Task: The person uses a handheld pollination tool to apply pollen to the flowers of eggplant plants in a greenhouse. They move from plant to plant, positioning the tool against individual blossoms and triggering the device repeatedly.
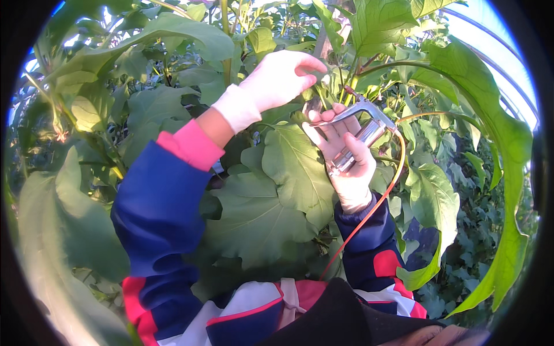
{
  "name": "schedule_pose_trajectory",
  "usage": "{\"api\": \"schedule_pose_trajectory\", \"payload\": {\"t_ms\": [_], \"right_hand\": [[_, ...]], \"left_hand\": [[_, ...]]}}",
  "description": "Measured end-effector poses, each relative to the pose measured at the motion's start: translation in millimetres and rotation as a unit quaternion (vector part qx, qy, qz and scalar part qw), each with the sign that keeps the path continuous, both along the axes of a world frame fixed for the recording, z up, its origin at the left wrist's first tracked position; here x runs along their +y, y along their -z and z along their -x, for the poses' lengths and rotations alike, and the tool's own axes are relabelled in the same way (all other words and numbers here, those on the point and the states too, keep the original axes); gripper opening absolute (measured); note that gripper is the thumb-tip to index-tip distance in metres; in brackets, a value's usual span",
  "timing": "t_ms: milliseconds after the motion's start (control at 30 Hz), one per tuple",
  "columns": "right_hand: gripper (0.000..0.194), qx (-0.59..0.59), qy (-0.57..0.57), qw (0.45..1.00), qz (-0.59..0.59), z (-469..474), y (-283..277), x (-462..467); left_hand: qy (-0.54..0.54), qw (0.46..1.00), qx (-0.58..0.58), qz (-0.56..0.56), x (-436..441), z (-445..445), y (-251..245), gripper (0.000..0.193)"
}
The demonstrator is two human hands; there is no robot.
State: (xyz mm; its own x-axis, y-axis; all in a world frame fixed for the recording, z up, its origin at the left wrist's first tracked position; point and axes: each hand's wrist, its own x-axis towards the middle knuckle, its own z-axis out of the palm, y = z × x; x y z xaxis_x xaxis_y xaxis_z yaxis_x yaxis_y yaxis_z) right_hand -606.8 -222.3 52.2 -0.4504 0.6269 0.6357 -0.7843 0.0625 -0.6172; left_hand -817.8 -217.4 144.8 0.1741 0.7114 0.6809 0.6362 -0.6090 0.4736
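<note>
My right hand (pixel 348 160), in a thin pale glove, holds a metal spray gun (pixel 368 132). The thumb lies over its shiny cylindrical part, while the other fingers are spread behind it. From the gun's rear an orange hose (pixel 396 173) curves down past my forearm. My left hand (pixel 281 80), gloved too, is raised above and left of the gun, beside a plant stem (pixel 353 82). Its thumb and forefinger are close together near small green stalks; whether something is pinched between them is unclear. The gun's thin nozzle (pixel 351 91) points up and left, towards those stalks.
Large lobed leaves, apparently of eggplant, surround my arms; one broad leaf (pixel 298 168) spreads below my hands. A long curling leaf (pixel 497 108) arches down the right side. At upper right are curved greenhouse ribs (pixel 493 30). A withered flower (pixel 59 129) hangs at far left.
</note>
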Motion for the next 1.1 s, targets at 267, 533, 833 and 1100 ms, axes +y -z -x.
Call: {"api": "schedule_pose_trajectory", "payload": {"t_ms": [267,533,833,1100], "right_hand": [[0.067,-0.1,0.203,0.968,-0.106,-32.4,-24.5,10.8],[0.062,-0.176,0.278,0.93,-0.161,-34.0,-29.5,31.1],[0.065,-0.157,0.265,0.935,-0.177,-29.6,-20.8,35.6],[0.072,-0.152,0.304,0.906,-0.252,-29.2,-11.3,47.7]], "left_hand": [[0.108,0.987,-0.1,0.06,77.8,-22.2,22.2,0.043],[0.156,0.946,-0.27,0.086,50.6,-25.0,26.3,0.036],[0.156,0.944,-0.257,0.137,30.3,-24.3,25.6,0.037],[0.2,0.894,-0.364,0.169,31.3,-30.3,28.5,0.038]]}}
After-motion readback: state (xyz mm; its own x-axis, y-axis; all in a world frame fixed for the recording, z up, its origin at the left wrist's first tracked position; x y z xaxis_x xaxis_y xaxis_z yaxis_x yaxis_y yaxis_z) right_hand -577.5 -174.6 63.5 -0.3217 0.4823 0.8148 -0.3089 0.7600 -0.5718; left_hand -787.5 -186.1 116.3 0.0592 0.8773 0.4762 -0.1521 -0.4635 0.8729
